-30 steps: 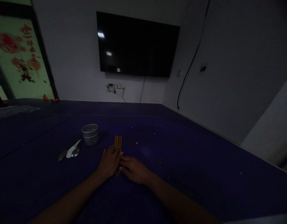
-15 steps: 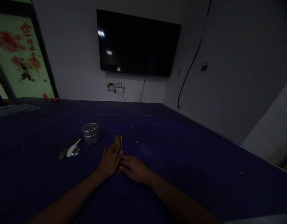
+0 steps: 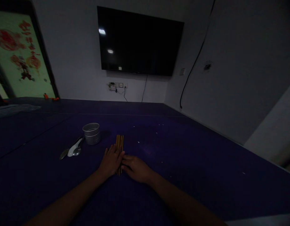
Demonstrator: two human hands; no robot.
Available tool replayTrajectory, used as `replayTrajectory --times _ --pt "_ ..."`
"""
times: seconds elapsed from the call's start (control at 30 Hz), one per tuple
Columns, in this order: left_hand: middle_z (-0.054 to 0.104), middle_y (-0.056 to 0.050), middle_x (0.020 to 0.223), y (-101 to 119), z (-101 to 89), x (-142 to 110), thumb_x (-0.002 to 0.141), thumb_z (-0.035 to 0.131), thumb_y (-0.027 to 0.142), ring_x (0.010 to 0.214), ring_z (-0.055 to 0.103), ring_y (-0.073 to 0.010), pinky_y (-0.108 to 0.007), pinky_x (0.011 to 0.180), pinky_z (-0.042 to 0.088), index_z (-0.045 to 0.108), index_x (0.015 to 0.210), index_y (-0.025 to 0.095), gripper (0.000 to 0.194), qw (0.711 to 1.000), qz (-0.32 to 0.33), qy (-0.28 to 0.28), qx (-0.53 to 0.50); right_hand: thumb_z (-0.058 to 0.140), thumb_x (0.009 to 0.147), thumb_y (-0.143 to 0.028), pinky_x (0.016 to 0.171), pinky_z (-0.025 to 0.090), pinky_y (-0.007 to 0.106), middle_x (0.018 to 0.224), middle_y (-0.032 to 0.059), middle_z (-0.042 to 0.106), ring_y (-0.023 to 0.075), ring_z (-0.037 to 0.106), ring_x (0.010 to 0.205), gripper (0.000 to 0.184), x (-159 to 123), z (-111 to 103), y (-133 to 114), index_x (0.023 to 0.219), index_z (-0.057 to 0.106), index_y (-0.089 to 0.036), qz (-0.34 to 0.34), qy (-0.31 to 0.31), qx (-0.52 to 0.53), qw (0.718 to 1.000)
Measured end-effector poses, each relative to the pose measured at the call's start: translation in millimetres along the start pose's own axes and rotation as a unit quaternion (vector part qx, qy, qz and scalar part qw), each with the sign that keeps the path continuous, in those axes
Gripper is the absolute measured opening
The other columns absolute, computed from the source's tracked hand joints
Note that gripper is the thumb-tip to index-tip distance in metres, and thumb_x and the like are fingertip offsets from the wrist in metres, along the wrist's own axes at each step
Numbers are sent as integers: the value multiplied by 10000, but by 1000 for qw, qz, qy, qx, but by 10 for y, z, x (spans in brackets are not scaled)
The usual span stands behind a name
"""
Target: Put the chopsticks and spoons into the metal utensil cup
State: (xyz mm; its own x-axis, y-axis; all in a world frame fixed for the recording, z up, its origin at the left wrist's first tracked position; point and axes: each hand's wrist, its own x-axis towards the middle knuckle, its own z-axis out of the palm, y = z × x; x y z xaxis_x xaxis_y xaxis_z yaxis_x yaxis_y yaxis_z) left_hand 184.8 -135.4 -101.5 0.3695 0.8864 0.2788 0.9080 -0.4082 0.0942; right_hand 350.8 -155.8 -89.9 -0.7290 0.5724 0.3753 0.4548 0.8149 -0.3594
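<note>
A dim room in the head view, a dark television [image 3: 140, 40] on the wall beyond the grey cup [image 3: 92, 136], which stands on a purple surface [image 3: 206, 172]. Spoons [image 3: 73, 151] lie just left of the cup; right of it and nearer, here's the bundle of wooden sticks [image 3: 120, 139]. The left hand [image 3: 110, 161] lies open across it; the right hand [image 3: 136, 169] curls at its edge, grip impossible to tell. Hardly any change this past second: both hands stay put, so the bundle seems steadied.

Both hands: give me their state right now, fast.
Left hand: open, laid across the chopsticks, not wrapped around them.
Right hand: half curled at the chopsticks' right edge; whether its grip is closed on any cannot be told.
</note>
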Motion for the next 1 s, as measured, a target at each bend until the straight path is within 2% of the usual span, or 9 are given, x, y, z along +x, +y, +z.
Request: replayTrajectory --times 0.4,0.6,0.73,0.87,1.0 --pt "494 -139 1319 -27 23 -8 932 203 398 1266 381 -301 -543 977 320 469 1277 208 476 1000 13 20 -12 451 884 -174 888 432 300 1031 85 626 191 559 1023 223 4 -16 -9 1036 614 -162 -4 0 -11 1000" --pt "496 -152 1315 12 -3 13 939 167 394 1275 374 -300 -548 991 303 492 1256 181 502 1000 -12 -1 -10 450 890 -188 900 422 307 1045 71 625 191 546 1061 236 -1 -12 0 1059 615 -180 -2 -3 -1 1000" --pt "497 -150 1314 26 -27 7 941 174 365 1286 356 -300 -552 989 305 499 1253 187 484 1000 0 -13 2 449 891 -183 905 418 317 1065 64 623 190 549 1055 247 2 0 7 1078 610 -196 -4 -3 2 1000" --pt "482 -142 1332 34 -53 -7 940 185 353 1291 342 -317 -557 990 299 511 1245 195 474 1000 9 -25 13 448 890 -175 901 423 300 1036 70 625 187 547 1059 224 1 -16 -15 1037 617 -176 -5 -2 5 1000" --pt "477 -139 1338 30 -26 4 943 161 382 1304 332 -296 -543 1007 285 495 1259 189 499 1000 -12 -22 -2 446 892 -182 902 427 297 1044 86 619 189 550 1051 216 -4 -34 -37 1027 613 -155 -1 -1 1 1000"
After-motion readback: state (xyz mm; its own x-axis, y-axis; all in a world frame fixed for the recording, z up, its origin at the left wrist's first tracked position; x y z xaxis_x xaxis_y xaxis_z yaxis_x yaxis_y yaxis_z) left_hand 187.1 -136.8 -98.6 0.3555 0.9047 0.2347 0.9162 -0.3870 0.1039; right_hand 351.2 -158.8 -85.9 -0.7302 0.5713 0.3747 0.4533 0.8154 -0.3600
